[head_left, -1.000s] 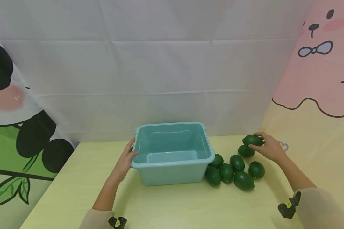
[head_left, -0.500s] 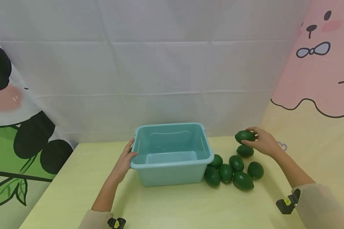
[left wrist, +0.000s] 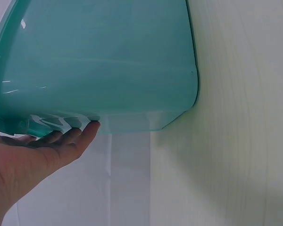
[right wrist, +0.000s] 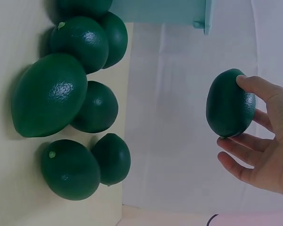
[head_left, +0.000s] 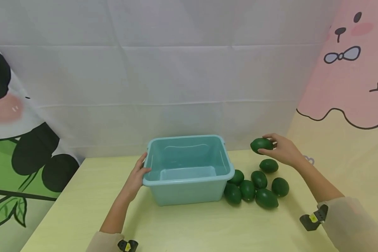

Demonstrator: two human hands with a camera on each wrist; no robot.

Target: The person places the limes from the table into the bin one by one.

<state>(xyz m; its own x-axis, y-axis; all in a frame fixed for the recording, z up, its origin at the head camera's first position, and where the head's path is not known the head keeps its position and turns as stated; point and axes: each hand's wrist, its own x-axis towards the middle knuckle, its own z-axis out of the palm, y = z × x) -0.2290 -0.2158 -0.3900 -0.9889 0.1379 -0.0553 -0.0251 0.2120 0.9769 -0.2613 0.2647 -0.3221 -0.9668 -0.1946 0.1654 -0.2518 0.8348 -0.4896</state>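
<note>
A light teal plastic basin (head_left: 189,190) stands on the table, its inside bare. My left hand (head_left: 134,179) holds its left rim, the thumb over the edge and the fingers (left wrist: 87,136) against the outer wall in the left wrist view. Above the table, right of the basin, my right hand (head_left: 283,150) grips a dark green lime (head_left: 260,145) between thumb and fingers. In the right wrist view that lime (right wrist: 228,103) hangs apart from the others. Several more limes (head_left: 266,198) lie clustered against and beside the basin's right side.
The pale yellow table (head_left: 189,227) ends at a white cloth backdrop (head_left: 176,77) behind the basin. A pink cartoon print (head_left: 343,84) hangs at the right, a panda-like print (head_left: 6,91) at the left. One lime (head_left: 268,166) lies just below the raised right hand.
My right hand has lifted the lime from beside the rear lime and carried it up and left toward the basin. The left hand and basin stay in place.
</note>
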